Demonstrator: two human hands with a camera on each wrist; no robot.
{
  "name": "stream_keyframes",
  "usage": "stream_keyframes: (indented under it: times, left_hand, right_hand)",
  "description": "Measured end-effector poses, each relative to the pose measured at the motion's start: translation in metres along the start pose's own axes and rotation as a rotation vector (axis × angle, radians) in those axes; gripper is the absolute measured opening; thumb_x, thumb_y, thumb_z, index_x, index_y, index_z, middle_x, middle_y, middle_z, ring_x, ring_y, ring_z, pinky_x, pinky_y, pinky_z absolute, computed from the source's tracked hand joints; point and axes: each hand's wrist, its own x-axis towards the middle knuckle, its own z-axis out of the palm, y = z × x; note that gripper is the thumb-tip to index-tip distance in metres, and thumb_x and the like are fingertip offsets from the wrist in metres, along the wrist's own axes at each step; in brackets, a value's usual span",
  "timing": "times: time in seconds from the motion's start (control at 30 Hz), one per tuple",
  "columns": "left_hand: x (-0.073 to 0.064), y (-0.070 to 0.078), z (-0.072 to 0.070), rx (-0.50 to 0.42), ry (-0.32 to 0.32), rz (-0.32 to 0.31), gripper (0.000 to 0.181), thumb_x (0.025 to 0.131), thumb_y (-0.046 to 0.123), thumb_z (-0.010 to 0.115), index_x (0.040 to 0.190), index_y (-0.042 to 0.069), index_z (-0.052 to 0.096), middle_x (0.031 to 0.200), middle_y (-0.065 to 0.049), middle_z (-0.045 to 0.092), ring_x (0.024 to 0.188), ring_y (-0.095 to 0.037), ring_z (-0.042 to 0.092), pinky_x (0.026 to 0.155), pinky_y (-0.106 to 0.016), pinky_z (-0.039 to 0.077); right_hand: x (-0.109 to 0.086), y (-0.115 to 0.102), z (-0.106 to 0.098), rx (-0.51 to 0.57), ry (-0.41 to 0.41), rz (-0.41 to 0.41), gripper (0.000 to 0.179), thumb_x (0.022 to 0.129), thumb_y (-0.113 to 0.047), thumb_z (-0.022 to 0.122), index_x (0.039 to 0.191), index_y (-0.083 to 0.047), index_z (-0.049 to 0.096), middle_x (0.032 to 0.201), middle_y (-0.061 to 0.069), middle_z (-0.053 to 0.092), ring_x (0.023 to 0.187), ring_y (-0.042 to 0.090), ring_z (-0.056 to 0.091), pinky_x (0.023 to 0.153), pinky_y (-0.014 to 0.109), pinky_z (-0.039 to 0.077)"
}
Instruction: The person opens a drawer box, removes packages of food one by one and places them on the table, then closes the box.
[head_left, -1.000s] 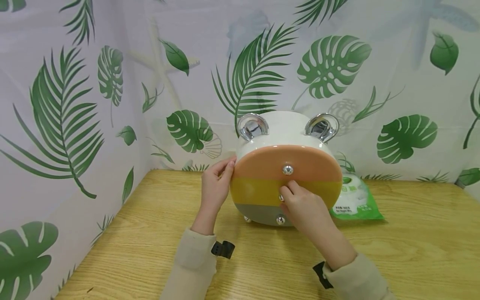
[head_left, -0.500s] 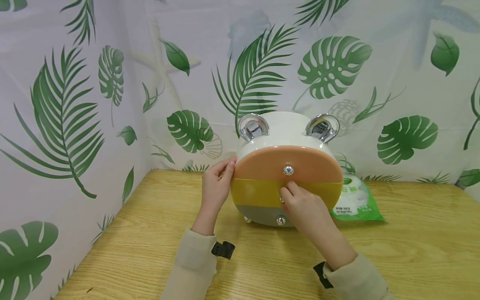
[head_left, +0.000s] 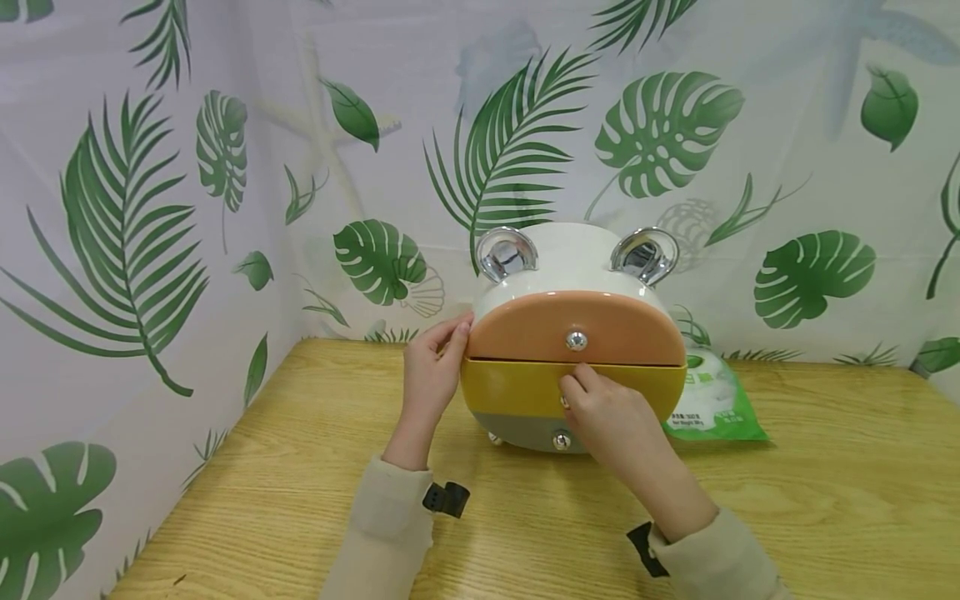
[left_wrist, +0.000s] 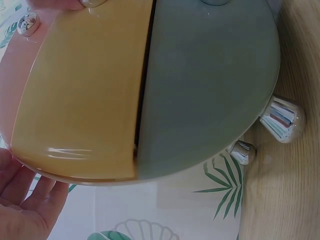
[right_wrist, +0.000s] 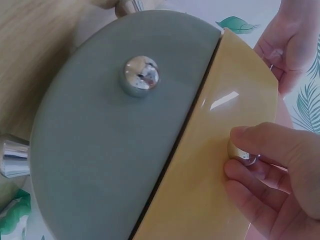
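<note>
Head view: right fingers point(head_left: 587, 379) pinch the knob point(head_left: 565, 401), nearly hidden, on the yellow drawer point(head_left: 513, 387); left fingers point(head_left: 441, 334) rest unclenched against the cabinet point(head_left: 573, 260).

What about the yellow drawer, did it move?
Yes, the yellow drawer slid outward, toward the camera, compared with the orange drawer, which stayed still.

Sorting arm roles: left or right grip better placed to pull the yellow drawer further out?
Right, probably. The right grip pinches the knob of the yellow drawer, which is slightly ajar. The left grip touches the box's side, better placed for steadying.
</note>
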Motion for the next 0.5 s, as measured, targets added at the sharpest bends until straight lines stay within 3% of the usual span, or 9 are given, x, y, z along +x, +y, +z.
stream_keyframes:
  times: [0.5]
  left_hand:
    - [0.000,0.000,0.000,0.000,0.009,-0.018,0.024,0.088,0.016,0.055,0.104,0.002,0.065,0.103,-0.010,0.063,0.102,-0.021,0.055,0.083,-0.031,0.046]
  right_hand:
    - [0.002,-0.005,-0.014,-0.008,-0.083,-0.016,0.022,0.067,-0.004,0.070,0.076,-0.002,0.051,0.075,0.006,0.044,0.046,0.012,0.040,0.037,0.022,0.034]
